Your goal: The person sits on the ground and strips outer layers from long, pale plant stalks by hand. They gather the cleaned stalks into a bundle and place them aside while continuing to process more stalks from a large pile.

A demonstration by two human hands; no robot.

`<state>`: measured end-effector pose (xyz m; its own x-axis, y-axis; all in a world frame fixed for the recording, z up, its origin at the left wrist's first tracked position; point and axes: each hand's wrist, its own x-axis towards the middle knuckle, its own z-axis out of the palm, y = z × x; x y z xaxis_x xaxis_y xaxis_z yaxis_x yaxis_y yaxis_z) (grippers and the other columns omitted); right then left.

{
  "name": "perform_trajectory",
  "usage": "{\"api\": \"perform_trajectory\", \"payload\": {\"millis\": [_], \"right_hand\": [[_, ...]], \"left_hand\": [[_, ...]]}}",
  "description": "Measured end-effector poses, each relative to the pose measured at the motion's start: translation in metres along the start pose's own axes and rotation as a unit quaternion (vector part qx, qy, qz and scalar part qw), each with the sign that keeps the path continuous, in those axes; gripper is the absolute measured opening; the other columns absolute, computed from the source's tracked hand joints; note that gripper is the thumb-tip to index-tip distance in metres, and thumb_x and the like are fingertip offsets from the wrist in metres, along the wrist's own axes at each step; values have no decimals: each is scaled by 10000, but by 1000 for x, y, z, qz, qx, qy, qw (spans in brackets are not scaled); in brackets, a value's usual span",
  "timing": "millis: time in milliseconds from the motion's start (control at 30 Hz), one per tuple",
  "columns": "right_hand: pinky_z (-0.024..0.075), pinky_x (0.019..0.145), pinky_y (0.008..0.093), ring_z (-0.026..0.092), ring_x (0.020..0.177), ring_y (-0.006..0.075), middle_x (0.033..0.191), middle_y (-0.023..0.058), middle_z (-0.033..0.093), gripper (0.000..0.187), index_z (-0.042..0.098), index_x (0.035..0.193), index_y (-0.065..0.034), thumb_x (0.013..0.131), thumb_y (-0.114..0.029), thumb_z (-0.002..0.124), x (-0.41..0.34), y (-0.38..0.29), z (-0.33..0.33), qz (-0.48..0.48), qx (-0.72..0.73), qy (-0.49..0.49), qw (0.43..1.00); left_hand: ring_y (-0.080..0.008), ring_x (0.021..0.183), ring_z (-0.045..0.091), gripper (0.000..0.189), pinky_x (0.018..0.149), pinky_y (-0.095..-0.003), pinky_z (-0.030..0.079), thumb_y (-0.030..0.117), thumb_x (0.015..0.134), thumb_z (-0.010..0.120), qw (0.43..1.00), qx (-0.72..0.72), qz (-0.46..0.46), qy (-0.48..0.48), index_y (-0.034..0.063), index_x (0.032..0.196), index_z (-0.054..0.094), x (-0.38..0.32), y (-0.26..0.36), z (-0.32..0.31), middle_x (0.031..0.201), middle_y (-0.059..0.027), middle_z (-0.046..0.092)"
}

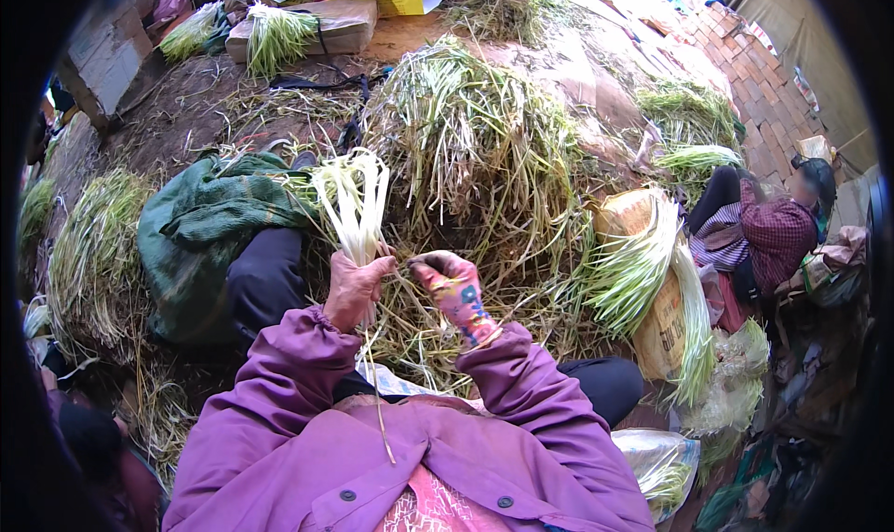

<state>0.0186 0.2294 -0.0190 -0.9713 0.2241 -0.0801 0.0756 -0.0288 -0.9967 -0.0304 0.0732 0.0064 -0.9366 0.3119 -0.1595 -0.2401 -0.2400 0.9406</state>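
My left hand (353,287) grips a bundle of pale green-white vegetable stalks (357,196), their light ends fanned upward. From below this fist a long thin dry stem (379,413) hangs over the purple jacket. A floral glove or cuff covers part of my right hand (450,284), which is just right of the bundle with its fingers curled. Whether a thin strand is pinched in those fingers is too small to tell. In front of both hands rises a big heap of leafy stalks (482,127), green on top and straw-coloured lower down.
A green woven sack (223,217) lies by my left knee, with another stalk heap (98,259) beyond. To the right, long green bunches (632,273) rest on a tan sack (663,322). A person (768,231) sits farther right. A cardboard box (108,50) stands back left.
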Motion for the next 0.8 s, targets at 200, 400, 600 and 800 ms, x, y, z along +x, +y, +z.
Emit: {"api": "perform_trajectory", "payload": {"millis": [200,400,600,800], "right_hand": [[400,446,181,556,553,53,770,29,663,221,654,816,-50,819,-269,633,-9,58,-108,140,-74,114,981],[446,593,216,530,661,82,821,-3,589,336,530,1210,-133,889,-232,503,-14,-11,-55,136,-164,-73,974],[438,609,211,540,708,60,841,19,640,231,619,993,8,832,-157,616,-3,-3,-9,94,72,-161,980],[444,629,210,549,709,65,803,23,637,193,622,943,19,816,-127,627,-12,4,-2,62,36,-68,995]], "left_hand": [[-41,363,416,114,313,-176,302,36,760,633,999,-24,-27,-16,6,862,594,4,10,-7,661,-37,600],[-39,363,413,109,326,-173,311,63,771,638,998,-21,-43,-42,22,856,582,2,13,-3,655,-23,591],[-33,367,404,129,330,-178,308,86,768,658,997,-28,-50,-43,27,853,580,6,9,1,635,-13,574],[-37,360,392,147,325,-180,293,64,761,668,999,-32,-30,29,12,877,594,-8,-6,7,613,-7,562]]}}
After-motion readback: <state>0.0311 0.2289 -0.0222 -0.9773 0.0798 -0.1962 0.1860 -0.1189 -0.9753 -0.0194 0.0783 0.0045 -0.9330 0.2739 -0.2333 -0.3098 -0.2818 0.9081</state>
